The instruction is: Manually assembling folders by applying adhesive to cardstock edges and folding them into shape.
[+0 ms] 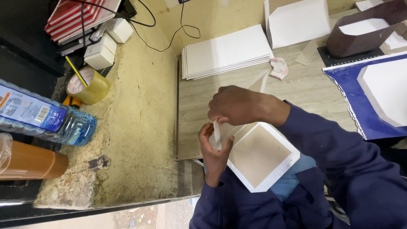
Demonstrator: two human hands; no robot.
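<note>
both hands [231, 112] pinching white strip [216, 130], card stack [227, 51], tape roll [87, 85] nearby

A single head-worn camera looks steeply down from above the wooden board [199, 114], close enough that the person's own sleeves fill the lower right. It faces forward over the board toward the stack of white sheets [227, 51] beyond it, with the worn benchtop [135, 127] left of the board.
</note>
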